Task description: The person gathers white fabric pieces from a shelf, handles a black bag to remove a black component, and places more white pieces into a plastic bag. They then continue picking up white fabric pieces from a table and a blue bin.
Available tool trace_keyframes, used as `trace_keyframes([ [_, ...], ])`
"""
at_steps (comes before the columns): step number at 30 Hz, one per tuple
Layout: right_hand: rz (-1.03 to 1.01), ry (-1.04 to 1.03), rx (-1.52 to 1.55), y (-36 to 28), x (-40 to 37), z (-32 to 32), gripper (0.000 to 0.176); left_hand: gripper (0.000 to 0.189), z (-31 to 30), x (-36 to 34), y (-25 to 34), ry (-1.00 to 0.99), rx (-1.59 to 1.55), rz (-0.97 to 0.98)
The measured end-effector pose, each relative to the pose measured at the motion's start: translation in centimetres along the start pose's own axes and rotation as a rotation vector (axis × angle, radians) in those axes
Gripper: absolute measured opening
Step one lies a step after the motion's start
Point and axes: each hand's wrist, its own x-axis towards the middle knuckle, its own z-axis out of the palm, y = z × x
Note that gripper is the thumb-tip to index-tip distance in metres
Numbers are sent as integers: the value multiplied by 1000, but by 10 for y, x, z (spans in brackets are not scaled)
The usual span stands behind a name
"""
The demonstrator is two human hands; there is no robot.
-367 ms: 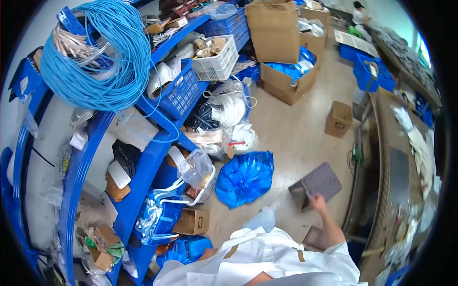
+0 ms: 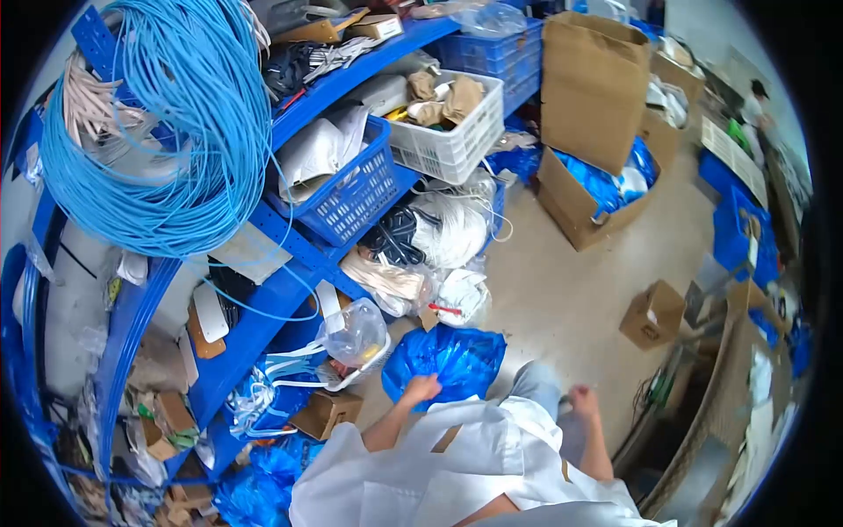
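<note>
My left hand (image 2: 423, 388) hangs in front of my body, over the near edge of a full blue plastic bag (image 2: 465, 353) on the floor. Its fingers are loosely curled, with nothing visible in them; contact with the bag cannot be made out. To the right, my right hand (image 2: 582, 400) is held above the floor with bent fingers, closed and holding nothing I can see. My raised knee (image 2: 536, 386) in pale trousers shows between the hands. White clothing covers most of my lower view.
Blue shelving (image 2: 263, 325) on the left carries a big blue cable coil (image 2: 211, 132), a blue basket (image 2: 347, 189) and a white crate (image 2: 448, 136). Cardboard boxes (image 2: 654, 314) stand on the floor. A workbench (image 2: 702, 430) runs along the right; a person (image 2: 753, 114) is far back.
The view has swung and moved forward. My right hand, earlier over a grey-brown stool, is now away from its top. My left hand has risen into clear view before the blue bag.
</note>
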Motion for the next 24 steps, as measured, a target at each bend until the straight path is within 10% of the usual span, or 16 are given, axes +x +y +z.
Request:
trace_keyframes([
  [2, 104, -17, -25, -8, 22, 2, 27, 27, -37, 3, 127, 158, -418, 212],
  [7, 116, -93, 16, -16, 156, -49, 24, 23, -180, 36, 313, 629, -109, 711],
  [10, 156, -121, -136, -69, 257, -100, 22, 21, -282, 6, 417, 892, -48, 556],
  [13, -308, -110, -474, -151, 401, -138, 20, 18, -373, -35, 494, 1337, 341, 588],
  [18, -456, -187, -429, -445, 490, -136, 16, 18, -524, -57, 546, 1605, 784, 470],
  [24, -732, -516, -257, -628, 530, -67, 22, 18, -650, -2, 513, 1475, 1010, 208],
])
